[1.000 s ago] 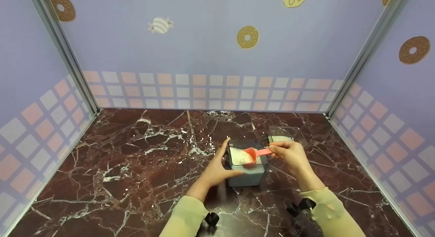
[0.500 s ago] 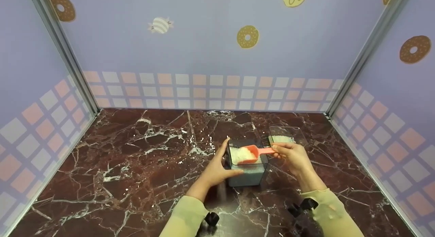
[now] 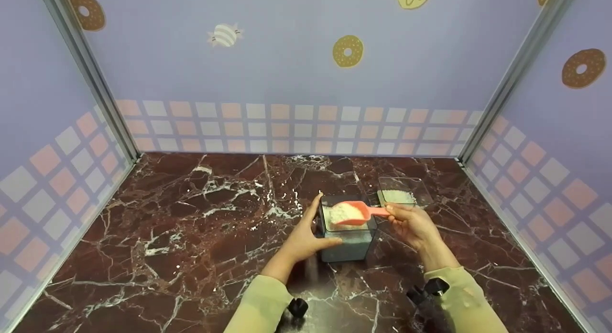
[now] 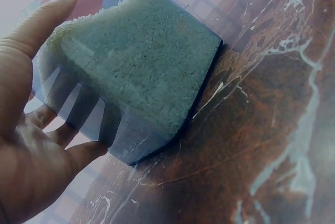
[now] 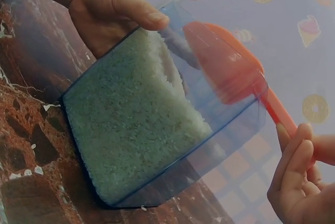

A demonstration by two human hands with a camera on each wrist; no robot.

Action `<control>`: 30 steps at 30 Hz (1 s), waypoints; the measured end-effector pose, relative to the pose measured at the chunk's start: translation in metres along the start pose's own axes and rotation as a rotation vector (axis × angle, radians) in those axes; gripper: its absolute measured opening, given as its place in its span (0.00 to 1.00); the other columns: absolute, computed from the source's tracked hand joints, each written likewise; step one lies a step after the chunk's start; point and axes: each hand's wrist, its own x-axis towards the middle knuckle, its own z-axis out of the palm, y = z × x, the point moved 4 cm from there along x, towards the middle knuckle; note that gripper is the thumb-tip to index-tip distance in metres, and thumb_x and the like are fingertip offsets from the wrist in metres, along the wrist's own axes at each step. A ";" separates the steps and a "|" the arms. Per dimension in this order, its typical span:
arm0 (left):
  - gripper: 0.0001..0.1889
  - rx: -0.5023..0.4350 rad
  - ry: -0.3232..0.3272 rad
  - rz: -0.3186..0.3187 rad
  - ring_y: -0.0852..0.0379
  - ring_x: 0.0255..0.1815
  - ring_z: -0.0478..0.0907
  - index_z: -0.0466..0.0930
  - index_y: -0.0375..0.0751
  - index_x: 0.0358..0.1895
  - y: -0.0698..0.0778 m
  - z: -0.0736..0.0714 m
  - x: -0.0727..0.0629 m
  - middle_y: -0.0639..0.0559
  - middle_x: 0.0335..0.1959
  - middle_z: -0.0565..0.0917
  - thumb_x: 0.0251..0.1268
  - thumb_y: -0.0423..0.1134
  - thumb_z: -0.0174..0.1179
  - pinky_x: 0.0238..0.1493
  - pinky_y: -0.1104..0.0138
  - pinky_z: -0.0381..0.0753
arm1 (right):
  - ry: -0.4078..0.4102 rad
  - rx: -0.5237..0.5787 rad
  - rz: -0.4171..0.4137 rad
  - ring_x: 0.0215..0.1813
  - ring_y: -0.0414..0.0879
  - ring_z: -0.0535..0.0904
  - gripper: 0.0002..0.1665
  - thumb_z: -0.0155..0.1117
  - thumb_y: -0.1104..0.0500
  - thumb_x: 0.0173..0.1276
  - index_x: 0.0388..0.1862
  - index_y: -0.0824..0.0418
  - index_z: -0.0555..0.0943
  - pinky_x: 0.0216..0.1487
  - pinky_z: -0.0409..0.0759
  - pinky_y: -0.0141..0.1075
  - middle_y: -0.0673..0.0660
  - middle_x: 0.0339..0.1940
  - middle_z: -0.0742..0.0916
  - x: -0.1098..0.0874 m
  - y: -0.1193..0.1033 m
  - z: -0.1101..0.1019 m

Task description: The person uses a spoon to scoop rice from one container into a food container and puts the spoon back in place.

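Note:
A clear bluish plastic container (image 3: 346, 247) of white rice (image 4: 141, 51) stands on the table. My left hand (image 3: 301, 240) grips its left side, thumb along the near wall and fingers round the far side. An orange-red scoop (image 3: 361, 213) heaped with rice is at the container's mouth. My right hand (image 3: 413, 225) pinches the scoop's handle between thumb and fingers, to the right of the container. In the right wrist view the scoop (image 5: 222, 69) shows above a hollow in the rice, partly through the clear wall.
Behind my right hand lies a clear, square-edged plastic piece (image 3: 411, 184) with white grains (image 3: 396, 197) on or in it. Loose grains are scattered on the marbled dark red table (image 3: 215, 237) left of the container. Patterned panels (image 3: 287, 75) enclose the table's back and sides.
The scoop has come up out of the rice and shifted slightly right, levelling with a heaped load. My right hand has moved slightly right with it. My left hand stays on the container.

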 end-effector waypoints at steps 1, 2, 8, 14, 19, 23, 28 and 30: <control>0.65 0.000 0.000 0.000 0.35 0.86 0.42 0.41 0.67 0.85 0.000 0.000 0.000 0.40 0.86 0.45 0.48 0.54 0.81 0.80 0.34 0.47 | -0.009 0.014 0.010 0.20 0.32 0.82 0.16 0.54 0.69 0.78 0.35 0.59 0.87 0.24 0.79 0.18 0.51 0.23 0.88 0.001 0.002 -0.001; 0.64 0.000 0.001 0.001 0.35 0.86 0.42 0.42 0.67 0.85 0.000 0.000 0.000 0.40 0.86 0.45 0.49 0.54 0.81 0.80 0.34 0.48 | -0.012 0.029 0.016 0.20 0.32 0.82 0.16 0.54 0.69 0.78 0.36 0.60 0.87 0.24 0.79 0.18 0.51 0.23 0.88 0.001 0.003 -0.001; 0.64 -0.025 -0.003 0.023 0.33 0.85 0.44 0.42 0.64 0.85 0.000 0.000 0.000 0.37 0.86 0.46 0.51 0.51 0.80 0.81 0.36 0.54 | -0.135 0.196 0.085 0.23 0.34 0.83 0.19 0.46 0.69 0.82 0.39 0.63 0.86 0.26 0.80 0.19 0.53 0.26 0.88 0.003 0.010 -0.002; 0.63 -0.026 -0.005 0.027 0.33 0.86 0.42 0.42 0.65 0.85 0.000 0.000 0.000 0.38 0.86 0.45 0.51 0.51 0.80 0.81 0.36 0.52 | -0.212 0.293 0.158 0.24 0.37 0.82 0.21 0.43 0.69 0.82 0.38 0.64 0.85 0.28 0.81 0.20 0.54 0.27 0.86 0.002 0.013 -0.001; 0.63 -0.021 -0.004 0.026 0.34 0.86 0.42 0.42 0.65 0.85 0.000 0.000 0.000 0.37 0.86 0.45 0.51 0.51 0.80 0.81 0.37 0.54 | -0.233 0.292 0.166 0.25 0.36 0.81 0.22 0.43 0.68 0.82 0.38 0.64 0.86 0.28 0.81 0.20 0.54 0.28 0.86 0.003 0.012 -0.001; 0.63 -0.025 -0.009 0.019 0.34 0.86 0.41 0.41 0.65 0.85 0.000 0.001 0.000 0.38 0.86 0.44 0.51 0.51 0.80 0.81 0.39 0.56 | -0.234 0.272 0.153 0.25 0.36 0.82 0.21 0.44 0.68 0.82 0.39 0.65 0.86 0.28 0.81 0.20 0.55 0.28 0.88 0.004 0.008 -0.002; 0.64 -0.016 -0.006 0.021 0.35 0.86 0.41 0.42 0.65 0.85 0.000 0.001 0.000 0.38 0.86 0.45 0.50 0.52 0.80 0.81 0.39 0.54 | -0.187 0.222 0.116 0.24 0.36 0.82 0.19 0.47 0.69 0.81 0.37 0.64 0.86 0.28 0.81 0.20 0.54 0.28 0.88 0.003 -0.004 -0.008; 0.64 -0.017 -0.005 0.022 0.35 0.86 0.41 0.42 0.65 0.85 0.001 0.000 0.000 0.38 0.86 0.45 0.49 0.52 0.81 0.81 0.39 0.53 | -0.187 0.207 0.107 0.24 0.36 0.82 0.19 0.47 0.69 0.81 0.37 0.63 0.86 0.27 0.81 0.20 0.54 0.27 0.87 0.003 -0.010 -0.012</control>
